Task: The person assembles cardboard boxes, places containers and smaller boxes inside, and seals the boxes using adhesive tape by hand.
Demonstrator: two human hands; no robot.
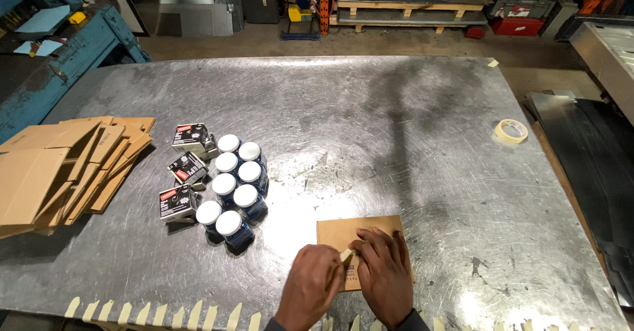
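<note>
A flat cardboard box is being pressed at the table's near edge, directly beneath both hands; a tape strip is being pinched by the left hand, while the right hand is being laid open, flat.

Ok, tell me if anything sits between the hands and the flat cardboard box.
Nothing visible does. The left hand and right hand rest directly on the flat cardboard box, pressing a tape strip onto it. The jars stand apart, to its left.
</note>
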